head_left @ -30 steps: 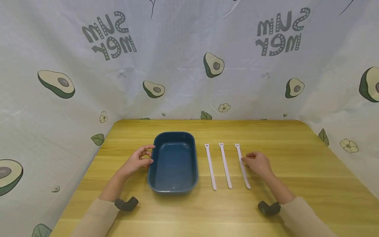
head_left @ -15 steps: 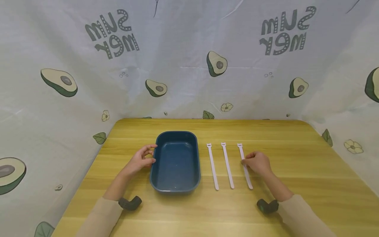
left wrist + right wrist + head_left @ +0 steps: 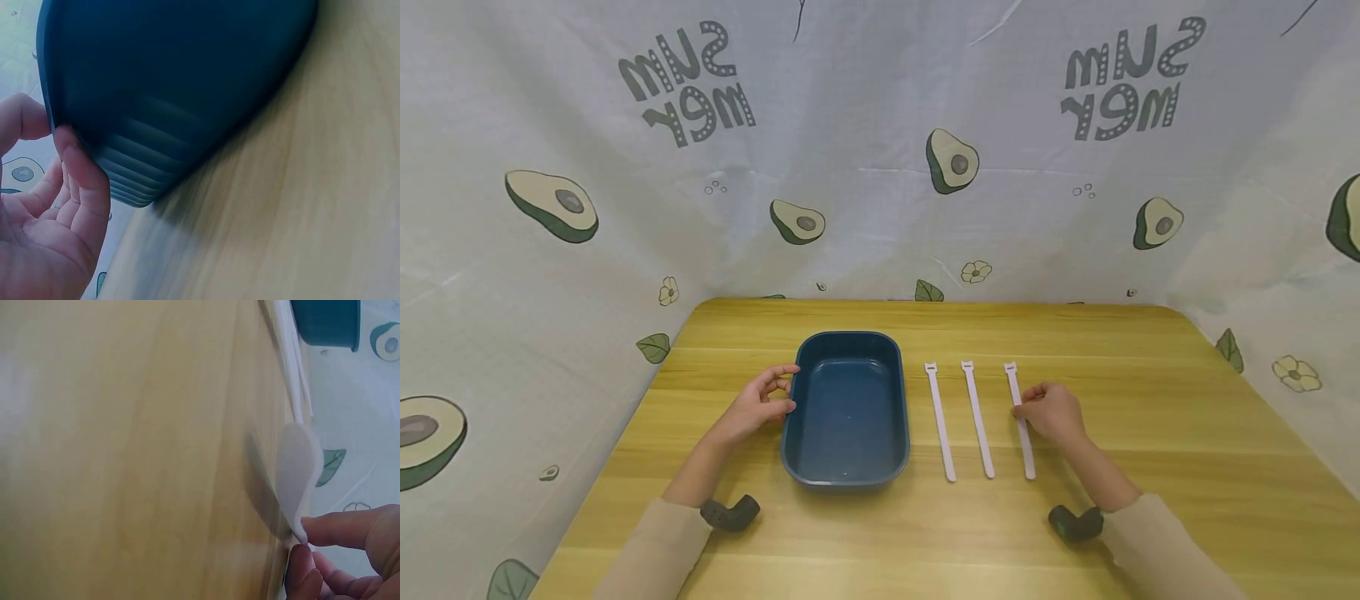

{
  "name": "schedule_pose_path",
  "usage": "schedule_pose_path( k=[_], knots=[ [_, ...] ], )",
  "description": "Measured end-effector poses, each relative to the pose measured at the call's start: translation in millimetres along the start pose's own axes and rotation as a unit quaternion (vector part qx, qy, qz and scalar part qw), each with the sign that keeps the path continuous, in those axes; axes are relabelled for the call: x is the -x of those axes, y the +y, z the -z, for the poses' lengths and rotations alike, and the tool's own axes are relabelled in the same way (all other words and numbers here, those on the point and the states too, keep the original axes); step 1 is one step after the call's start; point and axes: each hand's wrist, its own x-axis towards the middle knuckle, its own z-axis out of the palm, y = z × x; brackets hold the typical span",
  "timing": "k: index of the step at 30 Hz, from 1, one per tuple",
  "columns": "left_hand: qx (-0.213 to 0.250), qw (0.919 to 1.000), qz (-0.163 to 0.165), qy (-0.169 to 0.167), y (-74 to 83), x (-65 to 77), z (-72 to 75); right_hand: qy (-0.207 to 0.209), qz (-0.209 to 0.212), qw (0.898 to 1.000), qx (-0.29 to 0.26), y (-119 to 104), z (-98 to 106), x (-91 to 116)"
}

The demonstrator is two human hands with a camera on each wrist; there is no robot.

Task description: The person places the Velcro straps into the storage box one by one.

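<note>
A dark blue plastic tray (image 3: 846, 417) stands left of the table's middle, nothing inside it. My left hand (image 3: 758, 406) is at its left side, thumb and fingers curled at the rim; in the left wrist view this left hand (image 3: 59, 206) grips close to the ribbed wall of the tray (image 3: 187, 81). My right hand (image 3: 1054, 414) pinches the middle of the rightmost white hook-and-loop cable tie (image 3: 1027, 454), between thumb and fingertips. Seen from the right wrist, the rounded tail of this cable tie (image 3: 300, 462) points at the camera, its shadow on the wood beside it.
Two more white cable ties lie side by side between tray and right hand: one (image 3: 940, 425) nearest the tray, another (image 3: 977, 421) in the middle. The wooden table (image 3: 850, 550) ends at a white curtain (image 3: 865, 100) printed with avocados. Each wrist wears a black camera.
The tail of the held cable tie has swung slightly left, so the tie looks straighter. The whole scene has shifted a little right in the head view. My left hand stays at the rim.
</note>
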Motion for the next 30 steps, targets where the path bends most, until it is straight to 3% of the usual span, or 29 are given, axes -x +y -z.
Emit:
schedule_pose_path(
  k=[9, 17, 24, 30],
  knots=[
    [0.005, 1.0000, -0.003, -0.006, -1.2, 0.4, 0.9, -0.001, -0.008, 1.000, -0.016, 5.6, -1.3, -2.7],
    [0.007, 1.0000, -0.002, -0.003, -1.5, 0.4, 1.3, -0.016, -0.025, 0.996, -0.081, 6.9, 2.9, -2.8],
    [0.004, 1.0000, 0.001, -0.002, -1.6, 0.4, 1.2, -0.042, -0.053, 0.980, -0.188, -1.9, 5.3, 0.6],
    [0.003, 1.0000, 0.001, -0.002, -1.0, 0.5, 0.7, -0.064, -0.047, 0.963, -0.257, -15.7, 1.8, 7.4]
  ],
)
